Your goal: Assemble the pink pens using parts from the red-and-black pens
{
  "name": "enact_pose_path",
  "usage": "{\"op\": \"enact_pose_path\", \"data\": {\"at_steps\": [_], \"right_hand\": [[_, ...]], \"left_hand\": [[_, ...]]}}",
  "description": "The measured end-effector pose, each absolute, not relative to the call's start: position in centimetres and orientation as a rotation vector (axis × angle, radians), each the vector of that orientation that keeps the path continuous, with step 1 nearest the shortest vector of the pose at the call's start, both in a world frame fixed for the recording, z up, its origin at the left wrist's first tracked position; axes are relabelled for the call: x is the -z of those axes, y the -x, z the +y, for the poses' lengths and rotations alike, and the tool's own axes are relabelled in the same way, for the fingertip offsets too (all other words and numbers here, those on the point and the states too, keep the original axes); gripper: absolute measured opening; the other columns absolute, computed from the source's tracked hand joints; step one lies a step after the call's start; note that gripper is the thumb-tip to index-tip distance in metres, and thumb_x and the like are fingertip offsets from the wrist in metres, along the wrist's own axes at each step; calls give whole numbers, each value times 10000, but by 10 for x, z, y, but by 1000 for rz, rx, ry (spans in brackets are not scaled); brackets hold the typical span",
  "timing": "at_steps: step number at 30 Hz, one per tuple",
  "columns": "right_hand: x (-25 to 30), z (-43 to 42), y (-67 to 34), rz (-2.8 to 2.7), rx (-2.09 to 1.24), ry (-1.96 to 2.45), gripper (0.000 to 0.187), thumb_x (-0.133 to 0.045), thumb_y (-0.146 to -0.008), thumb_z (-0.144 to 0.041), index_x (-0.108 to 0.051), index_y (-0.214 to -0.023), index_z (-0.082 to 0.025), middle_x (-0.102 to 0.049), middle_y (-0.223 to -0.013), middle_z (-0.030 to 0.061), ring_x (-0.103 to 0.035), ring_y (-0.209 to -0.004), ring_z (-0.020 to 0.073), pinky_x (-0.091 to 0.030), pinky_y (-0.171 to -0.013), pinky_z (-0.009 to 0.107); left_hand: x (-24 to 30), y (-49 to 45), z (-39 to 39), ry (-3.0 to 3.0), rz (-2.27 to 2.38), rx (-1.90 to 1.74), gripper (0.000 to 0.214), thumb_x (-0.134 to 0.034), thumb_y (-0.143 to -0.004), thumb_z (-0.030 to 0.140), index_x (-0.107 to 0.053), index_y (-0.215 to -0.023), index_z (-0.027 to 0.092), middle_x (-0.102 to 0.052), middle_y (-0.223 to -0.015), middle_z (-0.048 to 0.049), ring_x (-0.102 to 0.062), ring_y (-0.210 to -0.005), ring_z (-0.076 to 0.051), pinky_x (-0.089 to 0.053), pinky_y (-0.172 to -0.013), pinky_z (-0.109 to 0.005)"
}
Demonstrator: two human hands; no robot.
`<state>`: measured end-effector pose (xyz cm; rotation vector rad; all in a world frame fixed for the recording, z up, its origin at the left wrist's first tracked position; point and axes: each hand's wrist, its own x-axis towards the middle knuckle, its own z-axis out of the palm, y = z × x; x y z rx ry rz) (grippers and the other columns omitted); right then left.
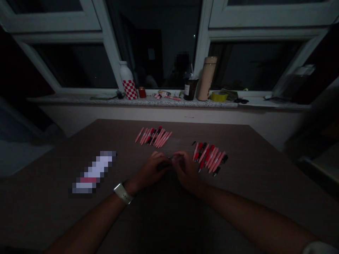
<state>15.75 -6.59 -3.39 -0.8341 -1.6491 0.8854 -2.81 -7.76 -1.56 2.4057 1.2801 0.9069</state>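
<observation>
Pens (213,157) lie just beside the right hand (187,173) and beyond the left hand (151,171), both curled, their hold unclear.

The left hand (152,170) and right hand (189,174) are close together over the counter (251,169), fingertips nearly meeting; it's too dim here to make out what's between them. A watch (123,193) circles the left wrist. One row of pens (155,137) lies beyond the hands, another (209,157) beside the right. A checked bottle (129,83) stands on the sill (159,101).
</observation>
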Motion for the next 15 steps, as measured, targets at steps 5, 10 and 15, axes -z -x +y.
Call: {"op": "enact_pose_path", "data": {"at_steps": [5,10,15], "right_hand": [[38,-64,-156,-1644,-942,818,337,-632,-888,-400,-520,-1155,-230,-655,-1010,53,-658,-845,182,-525,-734,323],[38,-61,-154,-1721,-928,929,456,-693,-837,-434,-529,-1210,-227,-666,-1102,70,-637,-777,179,-525,-715,342],[38,-60,-152,-1840,-927,937,448,-728,-819,-354,-569,-1222,-238,-691,-1106,50,-637,-780,180,-520,-729,337]], "left_hand": [[17,29,-76,-2292,1314,-1021,81,-644,-870,203,-650,-950,186,-631,-881,-38,-555,-874,-194,-448,-776,-312],[17,29,-75,-2067,1417,-1172,115,-664,-849,242,-678,-946,181,-667,-905,-52,-625,-844,-184,-497,-754,-301],[14,28,-74,-1889,1465,-1176,167,-704,-823,309,-712,-933,184,-715,-848,-35,-653,-765,-170,-509,-690,-266]]}}
